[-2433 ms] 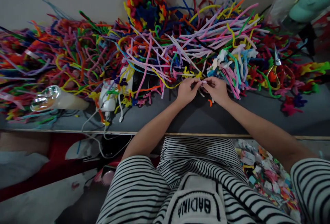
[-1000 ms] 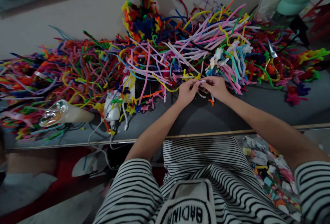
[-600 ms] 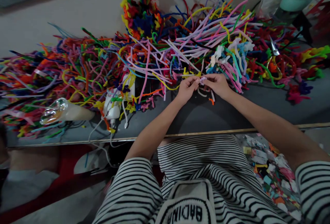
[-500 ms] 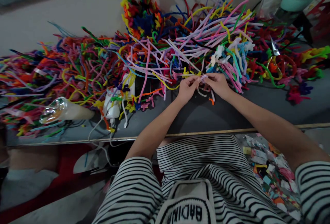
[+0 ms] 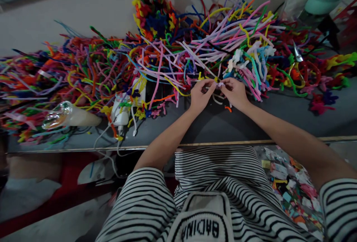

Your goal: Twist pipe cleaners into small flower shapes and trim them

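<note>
My left hand (image 5: 200, 96) and my right hand (image 5: 234, 91) meet at the near edge of a big heap of coloured pipe cleaners (image 5: 173, 52) on a grey table (image 5: 212, 126). Both pinch a small pale lilac pipe cleaner piece (image 5: 220, 84) between their fingertips, fingers curled. A short orange scrap (image 5: 228, 108) lies on the table just below my right hand. Pale pink and white stems fan out behind my hands.
Scissors with orange and yellow handles (image 5: 298, 71) lie in the heap at the right. A white glue gun (image 5: 120, 109) with its cord sits left of my hands, and a clear plastic-wrapped cone (image 5: 68, 114) farther left. Paper scraps (image 5: 290, 186) litter the floor at right.
Both hands have stayed together on the small lilac piece, shifting slightly as the fingers work it. The view has tilted a little.
</note>
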The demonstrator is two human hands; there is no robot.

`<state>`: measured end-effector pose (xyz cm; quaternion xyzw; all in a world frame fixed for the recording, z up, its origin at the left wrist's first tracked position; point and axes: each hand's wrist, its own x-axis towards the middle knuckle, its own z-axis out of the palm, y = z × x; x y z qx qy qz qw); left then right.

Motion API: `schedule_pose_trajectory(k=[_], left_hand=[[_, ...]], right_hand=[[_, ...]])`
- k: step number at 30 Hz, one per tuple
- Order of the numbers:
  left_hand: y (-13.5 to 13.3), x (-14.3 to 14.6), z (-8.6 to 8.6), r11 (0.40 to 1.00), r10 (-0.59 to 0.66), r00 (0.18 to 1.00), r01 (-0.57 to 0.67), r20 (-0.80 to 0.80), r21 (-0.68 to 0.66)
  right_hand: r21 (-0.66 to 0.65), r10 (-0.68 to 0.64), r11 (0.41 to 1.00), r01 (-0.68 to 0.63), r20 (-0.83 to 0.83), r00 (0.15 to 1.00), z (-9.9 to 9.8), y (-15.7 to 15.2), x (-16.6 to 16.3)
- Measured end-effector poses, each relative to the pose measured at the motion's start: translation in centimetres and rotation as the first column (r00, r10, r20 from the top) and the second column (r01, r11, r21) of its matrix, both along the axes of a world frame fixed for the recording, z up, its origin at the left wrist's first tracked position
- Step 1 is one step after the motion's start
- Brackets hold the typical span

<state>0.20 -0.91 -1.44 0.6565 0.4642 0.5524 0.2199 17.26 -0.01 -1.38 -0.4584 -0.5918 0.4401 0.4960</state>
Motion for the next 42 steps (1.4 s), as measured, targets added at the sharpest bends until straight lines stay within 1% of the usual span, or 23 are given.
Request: schedule_pose_trajectory(k=[3, 5, 11, 13, 16, 18, 21, 24, 27, 29, 31, 35, 39, 42], left_hand=[[0.0, -0.1, 0.2, 1.0, -0.001, 0.993, 0.004, -0.117, 0.019], [0.1, -0.2, 0.2, 1.0, -0.008, 0.986, 0.013, -0.165, 0.028], [-0.1, -0.5, 0.7, 0.998, -0.027, 0.978, 0.037, -0.206, 0.045], [-0.2, -0.5, 0.8, 0.999, -0.029, 0.975, 0.038, -0.22, 0.037], [0.1, -0.6, 0.5, 0.999, -0.038, 0.972, 0.043, -0.231, 0.014], [0.4, -0.6, 0.1, 0.999, -0.053, 0.976, 0.051, -0.211, -0.015], [0.9, -0.8, -0.4, 0.993, -0.099, 0.986, 0.089, -0.137, -0.076], [1.4, -1.0, -0.7, 0.973, -0.207, 0.978, 0.202, -0.029, -0.115], [1.6, -1.1, -0.6, 0.93, -0.328, 0.94, 0.338, 0.09, -0.144], [1.7, -1.1, -0.6, 0.911, -0.346, 0.927, 0.369, 0.144, -0.185], [1.9, -0.9, -0.7, 0.908, -0.323, 0.93, 0.357, 0.174, -0.221], [2.2, -0.6, -1.2, 0.924, -0.259, 0.948, 0.3, 0.187, -0.239], [2.1, -0.7, -1.4, 0.96, -0.182, 0.972, 0.207, 0.146, -0.187], [1.9, -0.8, -1.3, 0.972, -0.159, 0.98, 0.177, 0.118, -0.158]], right_hand=[[0.06, -0.014, 0.998, 0.011, 0.044, 0.999, 0.2, -0.3, 0.1], [0.091, -0.022, 0.996, 0.016, 0.064, 0.998, 0.5, -0.4, 0.1], [0.148, -0.046, 0.989, 0.028, 0.121, 0.992, 0.8, -0.7, 0.0], [0.144, -0.045, 0.989, 0.026, 0.133, 0.99, 0.7, -0.7, -0.1], [0.093, -0.033, 0.995, 0.023, 0.102, 0.994, 0.5, -0.5, -0.1], [0.052, -0.014, 0.999, 0.011, 0.064, 0.998, 0.3, -0.5, -0.1], [0.012, 0.029, 1.0, -0.029, 0.015, 0.999, 0.0, -0.4, -0.1], [-0.007, 0.079, 0.997, -0.079, -0.021, 0.997, 0.0, 0.0, 0.0], [-0.037, 0.173, 0.984, -0.175, -0.064, 0.983, 0.1, 0.5, 0.2], [-0.056, 0.22, 0.973, -0.225, -0.089, 0.971, 0.2, 0.8, 0.4], [-0.067, 0.224, 0.97, -0.232, -0.103, 0.969, 0.2, 1.1, 0.6], [-0.087, 0.166, 0.98, -0.177, -0.127, 0.978, -0.1, 1.2, 0.4], [-0.074, 0.122, 0.988, -0.132, -0.128, 0.984, -0.2, 1.0, 0.1], [-0.026, 0.112, 0.993, -0.114, -0.079, 0.991, -0.1, 0.8, 0.2]])
